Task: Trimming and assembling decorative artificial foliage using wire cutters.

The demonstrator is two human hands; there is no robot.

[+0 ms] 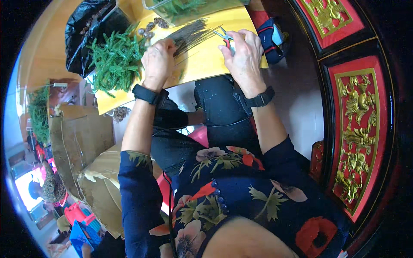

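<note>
My left hand (157,62) is closed near the front of the yellow tabletop (217,62), its fingers curled together; what they pinch, if anything, is hidden. Green artificial fir sprigs (115,60) lie piled just left of it. Beyond it spreads a bundle of thin dark wires (189,36). At the table's right side, my right hand (245,53) is closed round a pair of pliers (226,39) with red on the handles. The plier jaws point away and to the left, toward the wires.
Small pine cones (149,27) sit behind the sprigs. A black plastic bag (79,43) stands far left, and a clear tub (206,9) with more greenery is at the back. Cardboard (79,137) leans at left; a carved red-and-gold panel (357,129) stands right.
</note>
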